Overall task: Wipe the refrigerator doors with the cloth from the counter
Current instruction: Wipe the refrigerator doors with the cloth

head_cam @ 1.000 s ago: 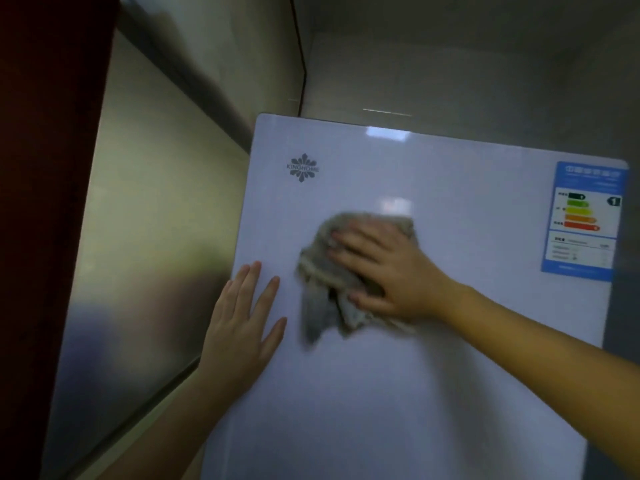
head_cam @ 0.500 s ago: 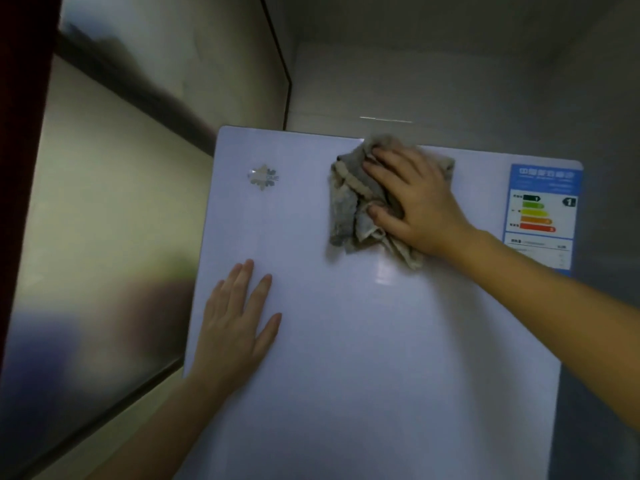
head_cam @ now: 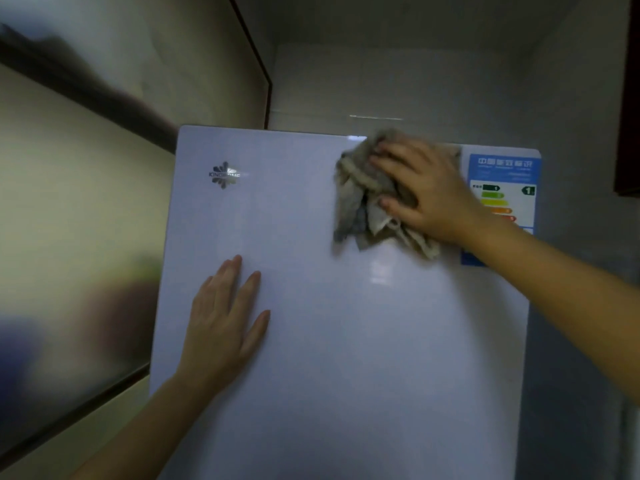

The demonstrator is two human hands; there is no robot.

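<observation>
The white refrigerator door fills the middle of the view, with a small snowflake logo near its top left. My right hand presses a crumpled grey cloth flat against the door close to its top edge, just left of the blue energy label. The cloth's loose ends hang below my palm. My left hand lies flat on the door lower left, fingers spread, holding nothing.
A glossy reflective panel stands to the left of the fridge. Grey walls close in behind and to the right. A dark red cabinet edge shows at the far right.
My right hand has swept the cloth from the door's middle up to the top edge, then rightward toward the energy label. My left hand stays flat on the door.
</observation>
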